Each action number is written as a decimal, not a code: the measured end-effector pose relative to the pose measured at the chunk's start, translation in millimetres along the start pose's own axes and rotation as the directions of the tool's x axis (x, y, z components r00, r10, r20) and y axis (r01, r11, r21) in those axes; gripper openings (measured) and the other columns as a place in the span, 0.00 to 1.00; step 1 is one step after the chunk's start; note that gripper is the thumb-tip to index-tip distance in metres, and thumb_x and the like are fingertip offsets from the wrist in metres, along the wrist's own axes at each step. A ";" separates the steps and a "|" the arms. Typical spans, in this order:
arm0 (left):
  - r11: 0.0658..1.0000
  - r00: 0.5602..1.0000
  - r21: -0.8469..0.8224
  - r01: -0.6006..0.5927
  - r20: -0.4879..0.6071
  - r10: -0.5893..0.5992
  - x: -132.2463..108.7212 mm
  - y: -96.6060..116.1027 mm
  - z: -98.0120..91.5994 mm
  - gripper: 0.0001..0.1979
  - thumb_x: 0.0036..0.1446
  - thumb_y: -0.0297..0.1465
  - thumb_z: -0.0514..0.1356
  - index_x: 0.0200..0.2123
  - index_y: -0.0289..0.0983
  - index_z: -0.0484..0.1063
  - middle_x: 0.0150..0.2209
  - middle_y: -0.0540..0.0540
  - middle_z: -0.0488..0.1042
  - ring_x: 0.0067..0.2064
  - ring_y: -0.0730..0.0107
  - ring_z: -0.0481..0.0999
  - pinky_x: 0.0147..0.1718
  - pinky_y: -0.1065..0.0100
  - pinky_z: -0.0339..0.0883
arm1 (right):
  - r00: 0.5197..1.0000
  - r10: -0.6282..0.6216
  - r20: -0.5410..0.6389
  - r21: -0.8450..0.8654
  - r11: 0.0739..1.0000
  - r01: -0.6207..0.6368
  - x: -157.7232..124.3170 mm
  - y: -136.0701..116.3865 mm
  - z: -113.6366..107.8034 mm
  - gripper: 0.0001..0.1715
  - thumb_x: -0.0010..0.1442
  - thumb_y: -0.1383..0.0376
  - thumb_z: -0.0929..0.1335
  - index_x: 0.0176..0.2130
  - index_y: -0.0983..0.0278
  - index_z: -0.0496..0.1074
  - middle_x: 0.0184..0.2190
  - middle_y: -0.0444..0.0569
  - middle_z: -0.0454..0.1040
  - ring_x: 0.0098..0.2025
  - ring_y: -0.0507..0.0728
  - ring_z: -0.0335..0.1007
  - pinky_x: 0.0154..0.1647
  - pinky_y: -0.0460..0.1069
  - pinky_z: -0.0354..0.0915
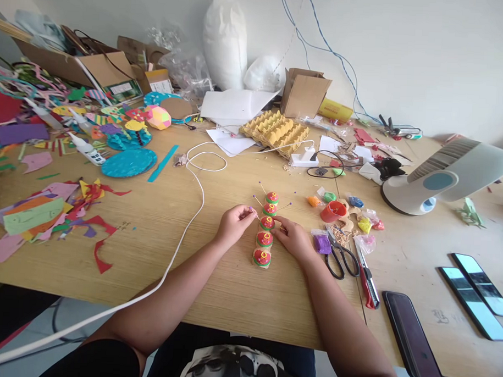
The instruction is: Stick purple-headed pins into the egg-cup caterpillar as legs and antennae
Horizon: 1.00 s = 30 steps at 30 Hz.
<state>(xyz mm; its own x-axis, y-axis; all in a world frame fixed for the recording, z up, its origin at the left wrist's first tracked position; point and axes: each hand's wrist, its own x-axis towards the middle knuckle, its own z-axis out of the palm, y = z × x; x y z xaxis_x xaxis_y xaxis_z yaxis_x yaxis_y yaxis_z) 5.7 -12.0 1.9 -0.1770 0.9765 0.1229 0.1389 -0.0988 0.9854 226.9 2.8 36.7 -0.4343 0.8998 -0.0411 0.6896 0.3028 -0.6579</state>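
A row of several red domes with green rims and yellow loops, a caterpillar-like craft, lies on the table between my hands. Thin sticks with small purple tips poke out from its far domes. My left hand is at the row's left side, thumb and fingers pinched on a thin stick with a purple tip that points at the middle dome. On the opposite side my right hand rests its fingertips against the middle dome, steadying it.
Right of the craft are a red cup, bags of coloured clay, scissors and a cutter knife. A white cable crosses the table at left. Paper scraps lie far left; a phone is near the front edge.
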 end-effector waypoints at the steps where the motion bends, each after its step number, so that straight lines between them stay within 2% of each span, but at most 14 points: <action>1: 1.000 1.000 -0.001 0.001 0.001 -0.001 0.0 0.0 0.0 0.11 0.57 0.39 0.64 0.36 0.37 0.78 0.37 0.45 0.81 0.39 0.66 0.79 0.42 0.66 0.71 | 1.000 0.000 0.001 -0.001 1.000 0.000 -0.1 -0.2 -0.2 0.26 0.64 0.57 0.68 0.59 0.57 0.72 0.24 0.40 0.68 0.27 0.53 0.63 0.32 0.46 0.54; 30: 0.999 1.000 0.033 -0.026 0.013 0.026 -0.4 0.9 1.4 0.10 0.58 0.39 0.64 0.37 0.38 0.78 0.37 0.44 0.81 0.39 0.65 0.80 0.43 0.65 0.71 | 1.000 0.009 0.005 -0.004 1.000 -0.009 0.0 0.8 1.0 0.25 0.64 0.57 0.68 0.59 0.57 0.72 0.24 0.41 0.69 0.28 0.53 0.64 0.31 0.47 0.54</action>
<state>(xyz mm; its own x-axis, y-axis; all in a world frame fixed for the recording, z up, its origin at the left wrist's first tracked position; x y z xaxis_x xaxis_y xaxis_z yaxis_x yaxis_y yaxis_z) 7.3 -12.2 2.5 -0.1610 0.9760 0.1466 0.1759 -0.1178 0.9773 226.8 2.8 35.4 -0.4310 0.9009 -0.0510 0.6958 0.2958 -0.6545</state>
